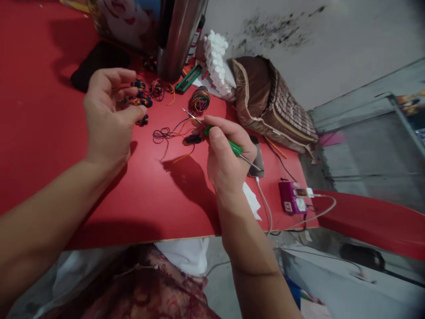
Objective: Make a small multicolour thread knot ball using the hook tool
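Knotted thread pieces [145, 103], small and lumpy, are seen left of the upper centre of the frame — dark blue to black, flecked with orange and yellow. They are bordered by the curled fingers and thumb of the left hand [108, 108]; whether they are gripped or only touched cannot be told. Farther right, loose thread [162, 134] is looped in thin purple and orange strands above the red table [142, 195]. Near the centre, a dark oval piece [191, 140] is seen close against the right fingers, its hold unclear. Above it, a thread ball [199, 99] is wound in the same mixed colours. A green-handled hook [235, 149] is clasped by the right hand [229, 153] — its slim metal tip pointed toward the upper left.
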Demonstrator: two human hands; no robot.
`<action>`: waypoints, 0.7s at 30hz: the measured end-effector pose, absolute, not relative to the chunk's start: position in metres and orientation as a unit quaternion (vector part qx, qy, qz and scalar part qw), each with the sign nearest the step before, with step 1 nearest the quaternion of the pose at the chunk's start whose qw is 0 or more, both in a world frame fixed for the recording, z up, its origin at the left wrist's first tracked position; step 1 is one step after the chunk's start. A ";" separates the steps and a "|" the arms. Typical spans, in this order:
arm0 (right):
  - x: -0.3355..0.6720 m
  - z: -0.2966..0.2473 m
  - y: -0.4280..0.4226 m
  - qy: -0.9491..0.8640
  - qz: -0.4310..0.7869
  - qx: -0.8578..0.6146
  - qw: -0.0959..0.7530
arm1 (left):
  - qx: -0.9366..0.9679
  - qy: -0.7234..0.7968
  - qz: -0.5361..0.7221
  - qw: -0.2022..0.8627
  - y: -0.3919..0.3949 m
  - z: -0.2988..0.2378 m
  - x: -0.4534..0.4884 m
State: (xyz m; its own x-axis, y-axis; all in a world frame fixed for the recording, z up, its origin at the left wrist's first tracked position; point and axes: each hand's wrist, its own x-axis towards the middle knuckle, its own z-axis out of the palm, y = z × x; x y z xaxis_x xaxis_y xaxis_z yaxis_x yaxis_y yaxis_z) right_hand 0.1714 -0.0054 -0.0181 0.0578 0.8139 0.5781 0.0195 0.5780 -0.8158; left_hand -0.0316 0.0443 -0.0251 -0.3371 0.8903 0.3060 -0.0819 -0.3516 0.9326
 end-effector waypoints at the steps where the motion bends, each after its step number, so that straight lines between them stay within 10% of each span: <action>1: 0.170 -0.019 -0.006 -0.613 0.316 -0.340 0.640 | 0.471 0.377 0.691 0.399 0.040 -0.023 -0.029; 6: 0.166 -0.020 -0.009 -0.595 0.335 -0.370 0.630 | 0.512 0.283 0.506 0.634 0.020 -0.015 -0.018; 21: 0.165 -0.022 -0.008 -0.619 0.329 -0.344 0.625 | 0.286 0.290 0.528 0.745 0.009 0.000 -0.011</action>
